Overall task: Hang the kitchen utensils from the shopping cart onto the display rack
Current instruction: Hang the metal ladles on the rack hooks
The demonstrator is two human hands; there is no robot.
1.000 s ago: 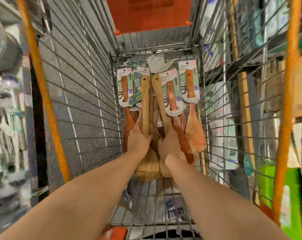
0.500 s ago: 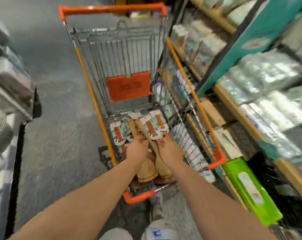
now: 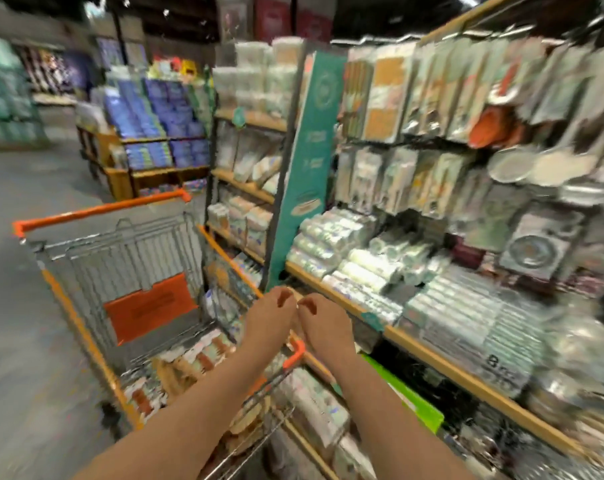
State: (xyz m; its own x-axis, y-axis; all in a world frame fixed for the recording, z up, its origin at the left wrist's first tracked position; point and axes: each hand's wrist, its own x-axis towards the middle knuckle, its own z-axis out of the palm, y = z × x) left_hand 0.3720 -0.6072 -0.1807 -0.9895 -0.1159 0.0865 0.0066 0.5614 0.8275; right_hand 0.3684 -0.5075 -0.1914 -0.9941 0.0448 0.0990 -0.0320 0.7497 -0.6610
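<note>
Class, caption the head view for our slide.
Left hand and right hand close together over the shopping cart; wooden utensils inside.

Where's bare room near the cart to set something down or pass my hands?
Bare: the grey aisle floor left of the shopping cart, and the air inside the cart above the wooden utensils. Crowded: the shelf right of the cart, packed with wrapped packs, and the display rack, dense with hanging goods.

Wire shopping cart (image 3: 120,251) — wooden utensils (image 3: 189,367) heaped on its bottom, shelf (image 3: 432,361) just beside.
</note>
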